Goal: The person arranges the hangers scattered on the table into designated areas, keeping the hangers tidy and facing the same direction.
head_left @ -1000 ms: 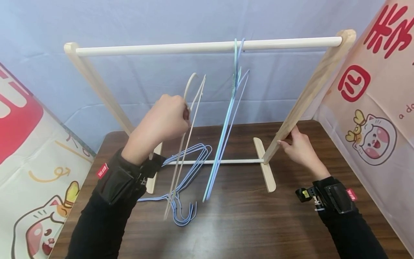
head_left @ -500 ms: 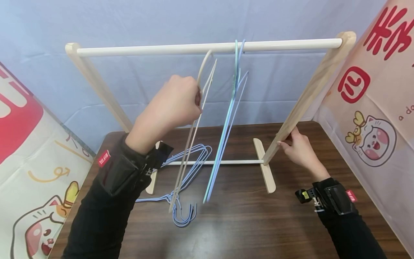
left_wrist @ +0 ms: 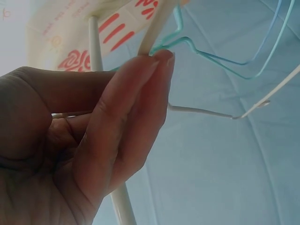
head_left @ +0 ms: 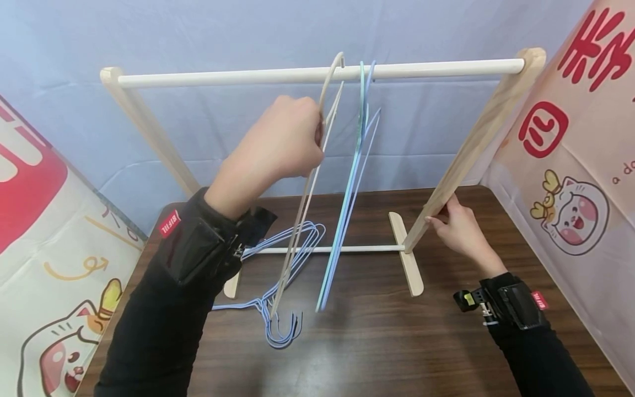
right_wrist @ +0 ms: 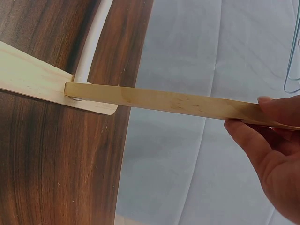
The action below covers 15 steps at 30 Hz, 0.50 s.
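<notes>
My left hand (head_left: 283,140) pinches a cream-coloured clothes hanger (head_left: 326,80) just below its hook. That hook's tip reaches over the white top rail (head_left: 223,77) of a small wooden rack; whether it bears on the rail I cannot tell. In the left wrist view, thumb and finger meet on the hanger's neck (left_wrist: 157,28). A teal hanger (head_left: 360,116) and a blue hanger (head_left: 375,125) hang side by side on the rail, right of the cream one. Low on the rack's right post (head_left: 468,149), my right hand (head_left: 461,229) grips the wood between thumb and fingers (right_wrist: 248,138).
Several blue hangers (head_left: 280,342) lie stacked on the dark wooden table (head_left: 372,353), hooks toward me, partly over the lower crossbar (head_left: 367,248). A flat foot (head_left: 410,273) supports the right post. Cloth backdrops (head_left: 238,33) enclose the back and sides.
My left hand has carried the cream hanger up and to the right, from below the rail to where its hook passes over it. The right hand has stayed on the post.
</notes>
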### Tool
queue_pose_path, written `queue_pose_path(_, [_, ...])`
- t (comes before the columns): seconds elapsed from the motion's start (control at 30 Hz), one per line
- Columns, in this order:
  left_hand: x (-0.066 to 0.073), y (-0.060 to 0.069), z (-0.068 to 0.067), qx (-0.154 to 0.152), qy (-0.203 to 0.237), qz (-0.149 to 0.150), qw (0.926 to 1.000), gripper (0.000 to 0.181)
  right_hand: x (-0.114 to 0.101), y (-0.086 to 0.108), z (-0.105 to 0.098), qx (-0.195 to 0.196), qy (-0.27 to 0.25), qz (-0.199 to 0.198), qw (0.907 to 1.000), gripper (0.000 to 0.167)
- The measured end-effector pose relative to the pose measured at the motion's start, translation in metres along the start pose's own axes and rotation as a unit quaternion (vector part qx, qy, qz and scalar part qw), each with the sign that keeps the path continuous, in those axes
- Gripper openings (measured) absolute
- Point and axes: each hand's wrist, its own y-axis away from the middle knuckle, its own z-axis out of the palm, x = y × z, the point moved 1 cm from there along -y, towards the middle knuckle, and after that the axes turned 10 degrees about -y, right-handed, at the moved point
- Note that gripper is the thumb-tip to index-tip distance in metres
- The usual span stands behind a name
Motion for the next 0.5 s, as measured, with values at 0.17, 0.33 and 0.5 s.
queue_pose_path(0.17, [0.003, -0.006, 0.000, -0.007, -0.005, -0.007, 0.9999, 0.014, 0.000, 0.000, 0.000, -0.002, -0.003, -0.002, 1.0000, 0.041])
queue_pose_path(0.33, [0.005, -0.010, 0.001, -0.027, 0.001, -0.026, 0.9993, 0.016, 0.000, 0.000, 0.001, -0.003, -0.002, -0.003, 1.0000, 0.042])
queue_pose_path(0.5, [0.009, -0.014, 0.003, -0.038, 0.007, -0.033, 0.9987, 0.015, 0.000, 0.001, 0.001, -0.001, -0.002, 0.002, 1.0000, 0.041])
